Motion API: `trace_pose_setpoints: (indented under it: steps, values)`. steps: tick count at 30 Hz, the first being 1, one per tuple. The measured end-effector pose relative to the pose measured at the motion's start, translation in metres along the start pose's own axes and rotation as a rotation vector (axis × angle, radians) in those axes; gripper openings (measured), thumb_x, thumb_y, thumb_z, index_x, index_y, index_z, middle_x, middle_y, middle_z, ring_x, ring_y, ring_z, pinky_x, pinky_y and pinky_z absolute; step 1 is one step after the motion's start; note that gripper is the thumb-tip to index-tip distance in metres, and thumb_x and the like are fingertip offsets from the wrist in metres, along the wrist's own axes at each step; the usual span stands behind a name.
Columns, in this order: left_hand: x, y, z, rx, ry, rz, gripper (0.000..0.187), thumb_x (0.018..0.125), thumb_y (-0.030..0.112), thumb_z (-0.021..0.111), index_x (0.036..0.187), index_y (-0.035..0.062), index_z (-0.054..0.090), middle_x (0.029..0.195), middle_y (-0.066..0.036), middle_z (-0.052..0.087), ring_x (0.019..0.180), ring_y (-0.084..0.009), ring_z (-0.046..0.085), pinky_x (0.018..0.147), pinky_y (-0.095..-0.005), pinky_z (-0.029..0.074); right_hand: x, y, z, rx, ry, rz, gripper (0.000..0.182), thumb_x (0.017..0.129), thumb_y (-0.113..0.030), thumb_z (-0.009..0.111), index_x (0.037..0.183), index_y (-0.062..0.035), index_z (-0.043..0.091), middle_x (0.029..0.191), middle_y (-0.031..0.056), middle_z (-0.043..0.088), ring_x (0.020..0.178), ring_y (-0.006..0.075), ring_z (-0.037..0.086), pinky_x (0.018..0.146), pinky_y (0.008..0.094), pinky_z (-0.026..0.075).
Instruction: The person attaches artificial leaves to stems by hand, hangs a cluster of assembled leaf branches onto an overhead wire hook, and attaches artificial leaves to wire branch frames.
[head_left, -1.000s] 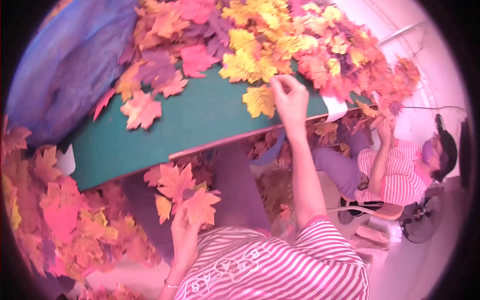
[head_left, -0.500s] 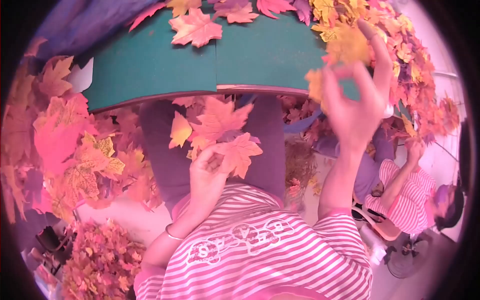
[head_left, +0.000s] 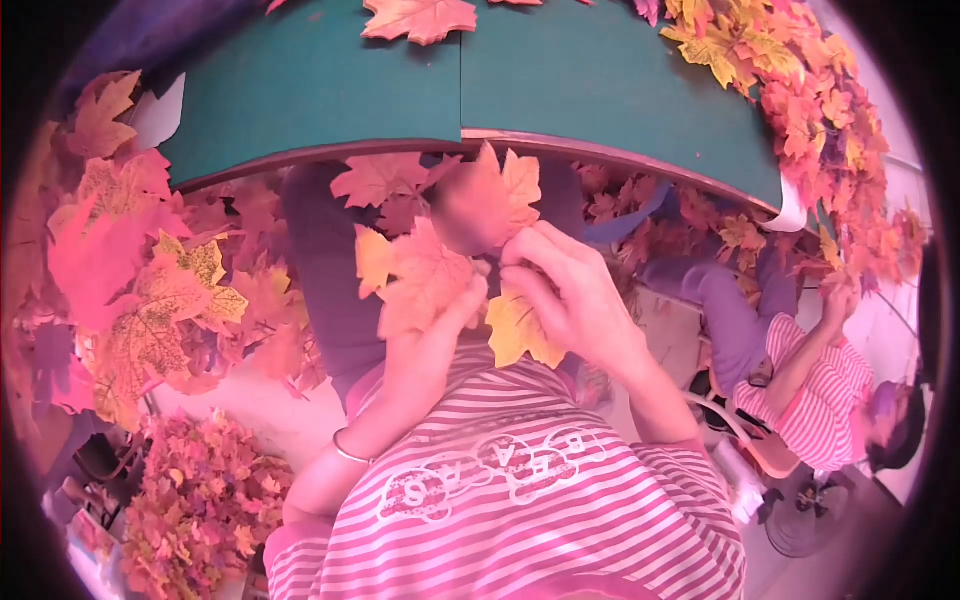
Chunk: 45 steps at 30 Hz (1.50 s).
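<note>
My left hand (head_left: 440, 322), with a thin bracelet at its wrist, is closed on a bunch of artificial maple leaves (head_left: 425, 272) in orange and pink over my lap. Close beside it, my right hand (head_left: 580, 295) has its thumb and fingers pinched together at the bunch. A yellow maple leaf (head_left: 520, 330) hangs below those fingers, and an orange-yellow leaf (head_left: 521, 188) stands above them. The stems between my hands are hidden by my fingers.
Ahead stands a green table (head_left: 330, 95) with an orange leaf (head_left: 420, 18) at its far side. Loose leaves (head_left: 735, 45) heap at its right end. More leaf bunches (head_left: 150, 280) hang at left, above a leaf pile (head_left: 205, 500). A co-worker (head_left: 815, 390) sits at right.
My right hand has come down from the table's right end to my left hand, bringing yellow leaves. My left hand has moved slightly up and right with the bunch.
</note>
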<state>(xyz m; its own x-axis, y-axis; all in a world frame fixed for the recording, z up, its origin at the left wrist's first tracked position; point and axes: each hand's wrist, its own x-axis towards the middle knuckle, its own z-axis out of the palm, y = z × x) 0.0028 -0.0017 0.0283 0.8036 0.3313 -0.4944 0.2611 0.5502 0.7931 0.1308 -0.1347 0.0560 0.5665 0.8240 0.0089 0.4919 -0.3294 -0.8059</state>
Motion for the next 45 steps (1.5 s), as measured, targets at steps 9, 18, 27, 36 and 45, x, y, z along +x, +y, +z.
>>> trace_pose_setpoints:
  steps: [9, 18, 27, 36, 45]
  values:
    - [0.014, -0.007, 0.001, -0.499, -0.083, -0.237, 0.021, 0.103, 0.02, 0.055, 0.115, 0.0042, 0.061, 0.096, -0.001, 0.061, 0.085, -0.0092, 0.057, 0.077, -0.0229, 0.047, -0.024, 0.001, 0.032, 0.547, 0.327, 0.305, 0.014, 0.082, 0.007, 0.071, 0.094, 0.0059, 0.064, 0.09, 0.0089, 0.063, 0.083, 0.0137, 0.066, 0.073, 0.0259, 0.054]
    - [0.013, -0.012, 0.001, -0.516, -0.064, -0.156, 0.02, 0.102, 0.017, 0.055, 0.116, 0.0029, 0.059, 0.098, -0.002, 0.062, 0.086, -0.0094, 0.057, 0.075, -0.0214, 0.046, -0.022, -0.008, 0.043, 0.617, 0.413, 0.33, 0.01, 0.083, 0.011, 0.069, 0.092, 0.0074, 0.066, 0.09, 0.0075, 0.062, 0.084, 0.0133, 0.067, 0.076, 0.0253, 0.056]
    - [0.005, -0.014, -0.001, -0.414, -0.089, -0.072, 0.018, 0.101, 0.017, 0.059, 0.114, 0.0046, 0.061, 0.098, -0.001, 0.061, 0.086, -0.0088, 0.055, 0.077, -0.0242, 0.045, -0.019, -0.012, 0.039, 0.571, 0.357, 0.29, 0.009, 0.083, 0.011, 0.069, 0.091, 0.0074, 0.067, 0.088, 0.0084, 0.063, 0.083, 0.0138, 0.068, 0.074, 0.0255, 0.057]
    - [0.009, -0.027, -0.006, -0.353, -0.176, -0.204, 0.02, 0.102, 0.02, 0.056, 0.118, 0.0083, 0.058, 0.094, 0.001, 0.059, 0.083, -0.0073, 0.054, 0.073, -0.0216, 0.044, -0.023, -0.001, 0.032, 0.796, 0.256, 0.424, 0.006, 0.087, 0.007, 0.068, 0.092, 0.0087, 0.065, 0.087, 0.0106, 0.069, 0.077, 0.0139, 0.069, 0.072, 0.0266, 0.057]
    - [0.006, -0.025, 0.005, -0.222, -0.128, -0.23, 0.025, 0.105, 0.03, 0.051, 0.106, 0.0078, 0.062, 0.084, 0.002, 0.06, 0.073, -0.0044, 0.05, 0.062, -0.0208, 0.038, -0.021, 0.006, 0.028, 1.037, 0.203, 0.524, 0.019, 0.088, 0.005, 0.068, 0.106, 0.0082, 0.065, 0.092, 0.0102, 0.071, 0.076, 0.013, 0.068, 0.07, 0.0263, 0.057]
